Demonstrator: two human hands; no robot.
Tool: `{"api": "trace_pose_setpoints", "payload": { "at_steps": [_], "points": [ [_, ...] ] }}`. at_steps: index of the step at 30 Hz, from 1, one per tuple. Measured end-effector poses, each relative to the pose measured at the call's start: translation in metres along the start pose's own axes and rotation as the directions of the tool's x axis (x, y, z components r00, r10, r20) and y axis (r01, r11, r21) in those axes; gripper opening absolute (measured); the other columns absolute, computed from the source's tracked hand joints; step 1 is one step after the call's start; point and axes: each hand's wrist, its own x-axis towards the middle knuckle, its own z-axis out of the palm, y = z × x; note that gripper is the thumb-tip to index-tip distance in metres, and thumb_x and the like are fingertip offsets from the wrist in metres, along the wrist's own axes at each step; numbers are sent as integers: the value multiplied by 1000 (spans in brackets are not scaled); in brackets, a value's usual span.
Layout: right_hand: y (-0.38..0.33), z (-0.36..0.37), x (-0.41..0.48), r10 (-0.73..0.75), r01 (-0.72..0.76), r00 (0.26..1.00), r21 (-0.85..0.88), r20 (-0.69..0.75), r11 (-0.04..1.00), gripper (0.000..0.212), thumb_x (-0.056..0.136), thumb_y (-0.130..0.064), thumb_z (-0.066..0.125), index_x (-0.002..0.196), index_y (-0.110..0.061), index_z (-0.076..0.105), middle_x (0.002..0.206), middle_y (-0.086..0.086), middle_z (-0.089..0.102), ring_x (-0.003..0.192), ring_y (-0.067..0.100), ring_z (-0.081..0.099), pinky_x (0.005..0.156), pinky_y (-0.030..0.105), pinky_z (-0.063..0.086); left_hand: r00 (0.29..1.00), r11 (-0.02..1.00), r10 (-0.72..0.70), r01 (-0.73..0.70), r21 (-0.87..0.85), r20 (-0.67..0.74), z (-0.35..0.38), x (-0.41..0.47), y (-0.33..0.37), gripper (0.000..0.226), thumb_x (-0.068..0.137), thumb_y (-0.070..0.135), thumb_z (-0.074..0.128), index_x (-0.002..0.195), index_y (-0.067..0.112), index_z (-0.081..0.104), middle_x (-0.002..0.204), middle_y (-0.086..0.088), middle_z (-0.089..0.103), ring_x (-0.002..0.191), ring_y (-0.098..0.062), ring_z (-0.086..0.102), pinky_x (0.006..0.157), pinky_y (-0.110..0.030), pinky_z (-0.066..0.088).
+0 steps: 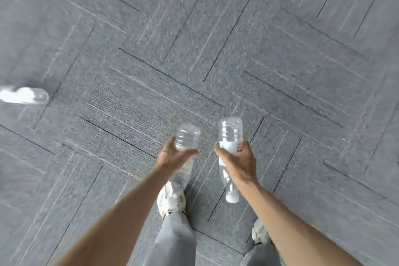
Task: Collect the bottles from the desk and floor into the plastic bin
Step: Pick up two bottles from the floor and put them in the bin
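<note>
Head view: L hand (172, 155), R hand (239, 162) round ribbed clear bottles (186, 136), prob. empty.

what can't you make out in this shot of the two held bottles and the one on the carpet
Head view only:
- Clear plastic bottle on the grey carpet: motion-blurred, cut by the left edge; cap unseen.
- Clear ribbed bottle in the left hand: neck blurred over the white shoe.
- Labelled clear bottle in the right hand: red print unreadable.
- Bin and desk: out of frame.
</note>
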Motion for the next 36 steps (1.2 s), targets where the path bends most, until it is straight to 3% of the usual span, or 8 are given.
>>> {"api": "trace_pose_setpoints", "payload": {
  "at_steps": [4,8,14,23,26,29,33,36],
  "points": [
    [-44,-35,-53,-28,26,999,28,40,999,43,79,-34,77,111,-21,51,85,4,69,63,19,67,49,28,53,999,996,-11,16,-89,51,2,-76,36,59,76,9,76,127,14,48,115,-12,66,84,-8,63,66,-16,47],
    [-77,-87,-105,-52,51,998,51,22,997,44,77,-40,78,108,-23,51,86,4,69,68,23,69,52,31,56,1000,994,3,-4,-111,-10,14,-163,92,69,82,7,72,137,21,33,86,15,48,72,4,48,47,-4,42],
    [-106,-183,-194,-84,84,996,70,-8,994,50,80,-42,77,114,-20,49,88,-6,65,70,10,63,51,24,46,999,992,43,-46,-114,-21,43,-279,148,113,57,42,88,147,12,27,123,-14,61,102,-27,65,95,-43,52],
    [-119,-327,-317,-45,91,985,277,-169,956,72,68,-49,82,126,-17,53,110,2,69,95,24,68,78,38,56,966,963,256,-252,96,-30,128,-453,236,70,76,36,78,128,13,37,103,-2,56,82,-9,55,61,-17,42],
    [-121,-369,-351,-32,151,952,376,-305,914,53,73,-31,84,116,-13,58,90,-1,70,76,14,68,59,27,51,951,942,310,-308,132,1,153,-488,262,67,76,47,74,123,18,37,122,-9,57,105,-23,59,72,-22,49],
    [-122,-403,-387,13,197,909,458,-416,867,47,75,-25,84,111,-14,56,88,2,68,72,16,66,59,33,56,931,913,356,-366,179,85,178,-520,283,87,80,55,66,146,16,25,149,-13,37,135,-34,39,110,-42,38],
    [-109,-427,-432,94,277,840,572,-534,773,61,61,-40,84,110,-14,58,88,3,71,81,26,71,70,51,60,899,895,350,-404,190,265,210,-550,301,95,74,57,71,146,20,23,135,-7,44,126,-32,46,101,-41,41],
    [-89,-438,-475,218,327,734,617,-643,716,54,66,-37,86,108,-14,62,81,-3,71,76,19,70,68,34,60,866,869,335,-437,233,371,237,-558,298,102,57,63,81,134,16,36,124,-12,54,114,-35,57,94,-55,50]
  ]
}}
